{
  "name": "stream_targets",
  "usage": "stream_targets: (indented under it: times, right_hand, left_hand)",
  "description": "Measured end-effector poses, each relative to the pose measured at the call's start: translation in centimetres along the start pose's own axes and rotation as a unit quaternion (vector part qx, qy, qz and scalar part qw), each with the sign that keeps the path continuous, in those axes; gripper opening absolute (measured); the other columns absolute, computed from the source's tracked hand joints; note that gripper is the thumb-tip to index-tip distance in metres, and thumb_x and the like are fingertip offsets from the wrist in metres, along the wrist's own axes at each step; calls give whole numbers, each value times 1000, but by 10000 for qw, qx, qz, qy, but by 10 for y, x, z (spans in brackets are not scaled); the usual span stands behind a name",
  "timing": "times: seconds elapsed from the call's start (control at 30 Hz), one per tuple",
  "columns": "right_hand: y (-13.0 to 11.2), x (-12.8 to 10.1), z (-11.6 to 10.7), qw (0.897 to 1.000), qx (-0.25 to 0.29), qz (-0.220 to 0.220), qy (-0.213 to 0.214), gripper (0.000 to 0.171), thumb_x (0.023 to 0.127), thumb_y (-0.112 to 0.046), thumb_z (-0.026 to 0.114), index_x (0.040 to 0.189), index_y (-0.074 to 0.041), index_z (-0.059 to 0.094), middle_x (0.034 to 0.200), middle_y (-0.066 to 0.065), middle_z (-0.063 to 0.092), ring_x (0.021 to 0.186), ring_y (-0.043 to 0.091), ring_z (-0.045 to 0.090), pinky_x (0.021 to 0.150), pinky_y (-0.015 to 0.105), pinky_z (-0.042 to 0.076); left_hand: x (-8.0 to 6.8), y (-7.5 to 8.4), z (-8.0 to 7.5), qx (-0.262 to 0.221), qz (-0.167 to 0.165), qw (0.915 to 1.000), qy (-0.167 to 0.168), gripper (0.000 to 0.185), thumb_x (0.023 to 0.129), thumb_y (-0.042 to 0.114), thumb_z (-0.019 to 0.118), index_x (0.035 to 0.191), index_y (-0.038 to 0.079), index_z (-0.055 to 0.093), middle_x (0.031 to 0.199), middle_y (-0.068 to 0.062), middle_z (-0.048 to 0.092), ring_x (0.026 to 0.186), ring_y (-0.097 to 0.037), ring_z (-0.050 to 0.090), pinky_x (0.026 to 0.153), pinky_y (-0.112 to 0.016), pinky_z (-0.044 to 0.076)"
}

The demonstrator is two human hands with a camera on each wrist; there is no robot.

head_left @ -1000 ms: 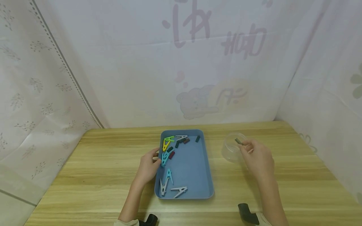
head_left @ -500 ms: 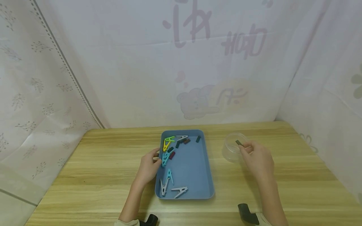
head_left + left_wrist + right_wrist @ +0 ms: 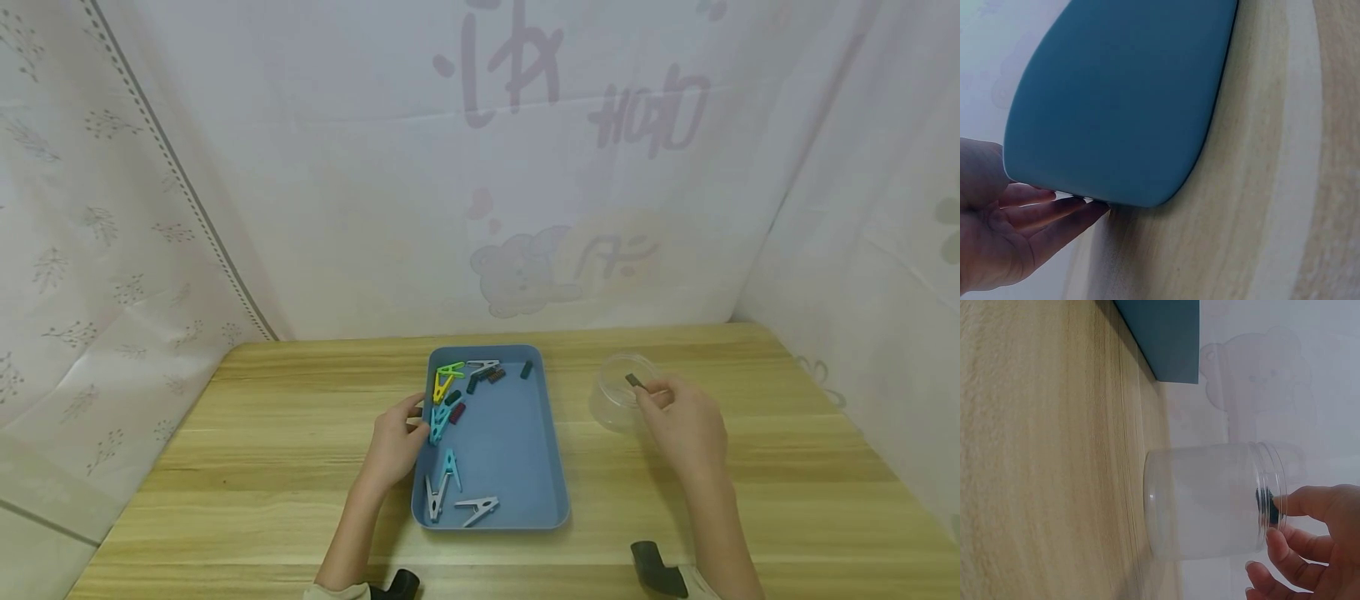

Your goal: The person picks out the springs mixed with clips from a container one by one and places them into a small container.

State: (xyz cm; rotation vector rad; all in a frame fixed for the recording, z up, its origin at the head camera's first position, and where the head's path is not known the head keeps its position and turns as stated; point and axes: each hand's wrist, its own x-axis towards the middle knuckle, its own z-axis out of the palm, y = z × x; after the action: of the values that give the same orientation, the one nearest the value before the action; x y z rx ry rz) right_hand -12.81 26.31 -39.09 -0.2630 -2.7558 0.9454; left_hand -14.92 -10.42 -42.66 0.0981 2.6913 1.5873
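Note:
My right hand (image 3: 684, 421) pinches a small dark green ribbed piece (image 3: 634, 381) between thumb and fingertips. It is at the mouth of a clear plastic jar (image 3: 1204, 503), which stands upright on the table without a lid. In the right wrist view the dark piece (image 3: 1266, 506) shows through the jar's threaded rim. At the left side of a blue tray (image 3: 510, 467), my left hand (image 3: 392, 442) holds the rim, thumb on top and fingers along the outer wall. Inside the tray lie clothes pegs, among them a light blue peg (image 3: 442, 421), and several small ribbed pieces like the dark red one (image 3: 457, 413).
A yellow peg (image 3: 442, 388), a green peg (image 3: 451, 369) and a grey peg (image 3: 477, 507) lie in the tray too. The wooden table (image 3: 285, 450) meets a printed white cloth (image 3: 360, 208) at the back and sides. Black wrist mounts (image 3: 656, 567) sit below both hands.
The dark green piece has turned a little in my right fingertips and sits slightly lower over the jar. My left hand and the tray have stayed in place.

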Motion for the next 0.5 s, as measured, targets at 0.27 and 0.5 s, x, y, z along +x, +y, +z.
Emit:
stream_targets:
  times: [0.27, 0.5]
  right_hand:
    - [0, 0, 0, 10000, 28, -13, -10, 43, 106, -33, 57, 120, 5, 71, 110, 28, 75, 91, 41, 73, 61, 36, 54]
    - [0, -1, -2, 10000, 35, -11, 17, 41, 106, -32, 57, 120, 3, 71, 110, 27, 75, 91, 40, 72, 60, 34, 52]
  left_hand:
    - [1, -1, 1, -6, -42, 10000, -2, 50, 98, -2, 53, 148, -10, 53, 127, -32, 67, 110, -43, 72, 88, -52, 62]
    - [1, 0, 1, 25, -17, 10000, -16, 50, 98, -3, 53, 147, -11, 52, 128, -33, 66, 109, -44, 72, 89, -53, 62]
